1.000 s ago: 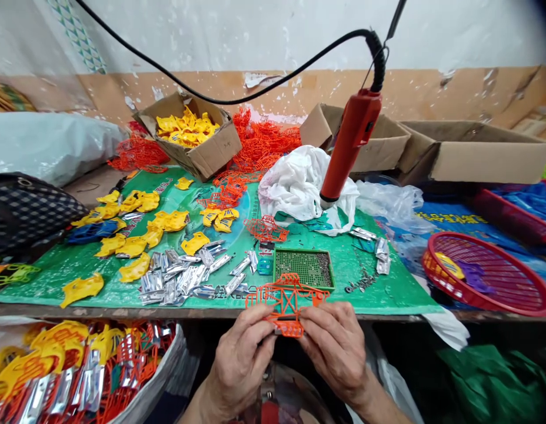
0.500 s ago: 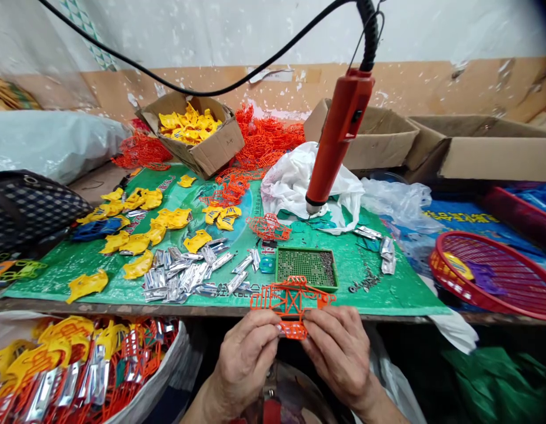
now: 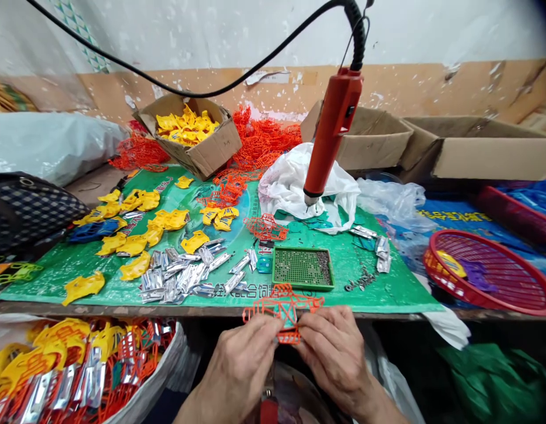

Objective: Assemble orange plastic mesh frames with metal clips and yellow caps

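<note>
a checkered bag [image 3: 39, 203] lies left, crumpled green plastic [image 3: 489, 380] lower right.

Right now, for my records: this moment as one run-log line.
left hand: holding orange frame | right hand: holding orange frame | red tool: hanging, unheld | green tray: beyond frame

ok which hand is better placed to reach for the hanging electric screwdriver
Probably the right hand: the electric screwdriver hangs nearer its side. Both hands grip the orange plastic frame; the left hand could steady it.

The frame [image 3: 282, 304] is orange, the driver [image 3: 330, 135] red, its cable [image 3: 211, 93] black, the tray [image 3: 299, 287] green, and the bag [image 3: 43, 203] dark-and-pale checked.
</note>
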`<action>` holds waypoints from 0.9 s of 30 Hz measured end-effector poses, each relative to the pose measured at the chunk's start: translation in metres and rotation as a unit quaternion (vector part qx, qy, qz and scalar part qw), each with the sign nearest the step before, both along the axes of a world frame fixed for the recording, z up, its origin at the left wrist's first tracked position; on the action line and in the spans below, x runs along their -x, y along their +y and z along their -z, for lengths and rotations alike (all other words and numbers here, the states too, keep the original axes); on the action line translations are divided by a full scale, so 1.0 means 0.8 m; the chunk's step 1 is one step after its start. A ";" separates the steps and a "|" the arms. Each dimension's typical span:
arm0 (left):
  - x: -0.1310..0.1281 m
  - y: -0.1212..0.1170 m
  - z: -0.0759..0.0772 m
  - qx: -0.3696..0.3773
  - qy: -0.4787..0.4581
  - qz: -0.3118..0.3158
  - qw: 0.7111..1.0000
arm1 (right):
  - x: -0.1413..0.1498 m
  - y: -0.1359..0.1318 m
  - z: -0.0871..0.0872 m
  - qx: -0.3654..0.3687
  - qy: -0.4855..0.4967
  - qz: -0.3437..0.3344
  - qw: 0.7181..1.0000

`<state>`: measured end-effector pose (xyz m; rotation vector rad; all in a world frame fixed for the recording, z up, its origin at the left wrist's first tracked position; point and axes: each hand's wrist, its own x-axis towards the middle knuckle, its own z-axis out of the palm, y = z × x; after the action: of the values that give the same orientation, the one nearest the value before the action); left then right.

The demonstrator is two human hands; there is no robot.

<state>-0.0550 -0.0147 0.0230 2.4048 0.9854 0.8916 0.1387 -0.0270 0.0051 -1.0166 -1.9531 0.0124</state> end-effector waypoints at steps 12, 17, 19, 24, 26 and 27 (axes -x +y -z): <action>-0.013 -0.008 -0.030 0.528 0.068 -0.011 0.846 | -0.002 -0.012 0.000 0.459 0.115 -0.152 0.868; -0.013 -0.001 -0.013 0.678 -0.156 0.027 0.718 | -0.010 0.008 -0.016 0.490 0.142 -0.139 0.849; -0.011 0.005 -0.005 0.697 -0.234 -0.004 0.678 | -0.028 0.026 -0.033 0.437 0.163 -0.119 0.877; -0.003 0.023 0.003 0.674 -0.340 -0.072 0.652 | -0.106 0.118 -0.076 0.142 0.281 0.176 0.933; 0.000 0.027 0.001 0.658 -0.358 -0.075 0.658 | -0.133 0.166 -0.087 0.082 0.288 0.214 0.930; 0.000 0.028 -0.001 0.653 -0.362 -0.077 0.661 | -0.142 0.191 -0.091 0.065 0.283 0.215 0.932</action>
<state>-0.0553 0.0076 0.0234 0.6395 0.9369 0.6600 0.2524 0.1255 0.0780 -1.3390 -1.1967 0.1724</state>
